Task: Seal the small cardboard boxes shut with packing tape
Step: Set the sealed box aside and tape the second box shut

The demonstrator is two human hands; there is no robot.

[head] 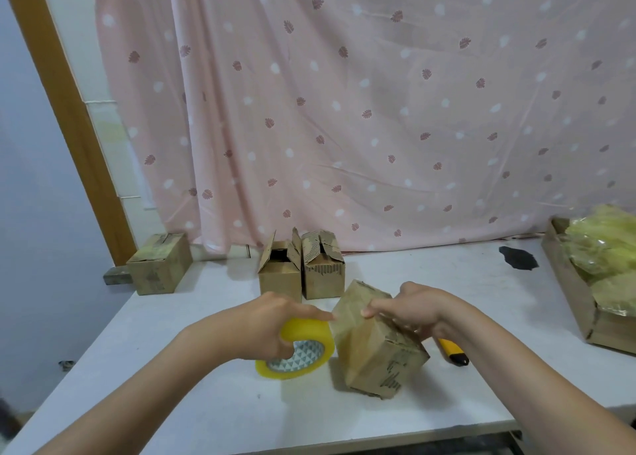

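Observation:
A small cardboard box point(375, 342) stands tilted on one corner at the middle of the white table point(213, 406). My right hand point(409, 308) grips its upper edge, fingers curled over the top. A yellow roll of packing tape point(303, 348) is pressed against the box's left face. My left hand point(272, 323) grips the roll, thumb inside its core and forefinger stretched along the top toward the box. Clear tape lies across the box's left face.
Two open cardboard boxes point(301, 270) stand side by side behind the hands. Another box point(160, 263) sits at the back left corner. A yellow utility knife point(454, 351) lies right of the held box. A cardboard tray point(581, 303) with yellowish wrapping sits at the right edge.

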